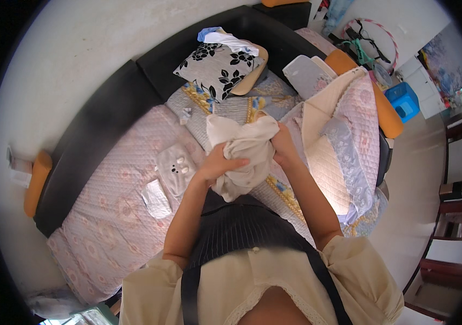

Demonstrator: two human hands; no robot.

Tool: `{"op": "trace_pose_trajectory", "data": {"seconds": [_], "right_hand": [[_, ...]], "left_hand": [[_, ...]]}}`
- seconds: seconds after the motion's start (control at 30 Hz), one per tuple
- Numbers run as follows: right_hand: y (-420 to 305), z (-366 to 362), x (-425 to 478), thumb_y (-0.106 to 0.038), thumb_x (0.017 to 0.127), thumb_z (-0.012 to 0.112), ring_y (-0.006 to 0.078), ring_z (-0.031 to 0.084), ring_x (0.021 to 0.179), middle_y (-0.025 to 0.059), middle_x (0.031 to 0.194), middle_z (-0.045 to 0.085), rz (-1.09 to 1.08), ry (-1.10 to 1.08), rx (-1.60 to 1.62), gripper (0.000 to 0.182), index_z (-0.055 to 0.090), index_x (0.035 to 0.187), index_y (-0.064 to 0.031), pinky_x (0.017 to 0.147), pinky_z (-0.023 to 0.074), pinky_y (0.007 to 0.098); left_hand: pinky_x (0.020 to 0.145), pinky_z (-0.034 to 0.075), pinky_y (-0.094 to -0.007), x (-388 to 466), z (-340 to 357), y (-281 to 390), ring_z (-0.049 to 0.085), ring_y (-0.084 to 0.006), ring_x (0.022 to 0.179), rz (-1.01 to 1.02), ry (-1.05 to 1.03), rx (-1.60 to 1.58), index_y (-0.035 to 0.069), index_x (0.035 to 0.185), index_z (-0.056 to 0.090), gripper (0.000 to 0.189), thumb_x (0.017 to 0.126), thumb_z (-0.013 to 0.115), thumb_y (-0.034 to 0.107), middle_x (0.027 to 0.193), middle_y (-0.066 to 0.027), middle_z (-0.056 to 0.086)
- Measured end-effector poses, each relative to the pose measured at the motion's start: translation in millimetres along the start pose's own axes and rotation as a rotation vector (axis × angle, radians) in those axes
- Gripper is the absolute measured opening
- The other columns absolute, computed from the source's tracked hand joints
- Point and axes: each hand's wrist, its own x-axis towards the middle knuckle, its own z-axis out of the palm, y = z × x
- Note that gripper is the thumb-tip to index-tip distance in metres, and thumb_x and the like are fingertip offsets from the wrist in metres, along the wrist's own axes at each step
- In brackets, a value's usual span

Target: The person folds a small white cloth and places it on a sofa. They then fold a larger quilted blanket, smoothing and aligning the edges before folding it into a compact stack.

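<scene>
Between my two hands hangs a bunched cream-coloured cloth item, possibly a garment, held up in front of my waist. My left hand grips its left side, with the thumb lying across the folds. At the upper right edge, my right hand pinches the fabric, its fingertips partly hidden. Left of the cloth, a folded light-grey fabric piece with an animal face lies on the pink quilted bed cover. Beside it rests a small folded white cloth.
A cushion with black flowers leans near the black headboard, a white-and-blue cloth on top. Peach quilted bedding is heaped on the right. Past the orange bed bolster stand a blue plastic bin and a bicycle.
</scene>
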Motion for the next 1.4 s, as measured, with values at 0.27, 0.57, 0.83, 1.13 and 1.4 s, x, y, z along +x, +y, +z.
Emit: {"op": "trace_pose_trajectory", "data": {"seconds": [0.27, 0.57, 0.83, 1.13, 1.4], "right_hand": [[-20.6, 23.9, -34.8, -0.012, 0.059, 0.054, 0.0243, 0.055, 0.068, 0.0145, 0.074, 0.056, -0.246, -0.033, -1.232, 0.029, 0.053, 0.086, -0.0007, 0.059, 0.0426, 0.0307], [-9.8, 15.0, -28.7, -0.012, 0.057, 0.058, 0.0299, 0.053, 0.071, 0.0159, 0.074, 0.055, -0.404, -0.115, -0.575, 0.022, 0.055, 0.077, -0.0026, 0.063, 0.0413, 0.0328], [2.0, 15.3, -6.8, -0.009, 0.058, 0.056, 0.0304, 0.052, 0.068, 0.0151, 0.068, 0.054, -0.749, 0.377, -0.841, 0.019, 0.054, 0.076, -0.0026, 0.06, 0.0407, 0.0335], [-5.4, 30.7, -52.3, -0.016, 0.055, 0.063, 0.0214, 0.055, 0.073, 0.0126, 0.079, 0.057, -0.324, -0.288, -0.858, 0.035, 0.054, 0.087, -0.0037, 0.065, 0.0416, 0.0287], [-14.2, 24.6, -29.5, -0.008, 0.064, 0.053, 0.0184, 0.055, 0.071, 0.0087, 0.08, 0.057, -0.064, -0.078, 0.014, 0.025, 0.053, 0.088, -0.0007, 0.062, 0.0436, 0.0272]], "left_hand": [[0.06, 0.043, -0.0253, 18.0, -18.4, -7.5, 0.053, -0.0126, 0.068, 0.066, 0.446, -0.343, 0.0, 0.087, 0.052, 0.018, 0.072, 0.044, 0.004, 0.077, -0.0067, 0.055], [0.062, 0.043, -0.0271, 26.1, -20.7, -39.0, 0.055, -0.0211, 0.073, 0.254, 0.439, 0.683, -0.001, 0.083, 0.053, 0.022, 0.066, 0.054, 0.013, 0.078, -0.0087, 0.057], [0.063, 0.042, -0.0256, -8.7, 32.7, 4.3, 0.054, -0.0162, 0.073, 0.038, 0.256, -0.509, -0.001, 0.085, 0.053, 0.017, 0.07, 0.052, 0.007, 0.082, -0.0065, 0.056], [0.063, 0.043, -0.0257, 8.2, -18.1, -24.9, 0.053, -0.0171, 0.073, 0.339, 0.625, 0.078, 0.001, 0.096, 0.046, 0.028, 0.07, 0.053, 0.008, 0.089, -0.0081, 0.054], [0.07, 0.043, -0.0298, -14.1, -1.2, -14.7, 0.053, -0.0187, 0.08, -0.137, -0.034, -0.822, 0.0, 0.104, 0.041, 0.039, 0.07, 0.052, 0.014, 0.095, -0.0113, 0.051]]}}
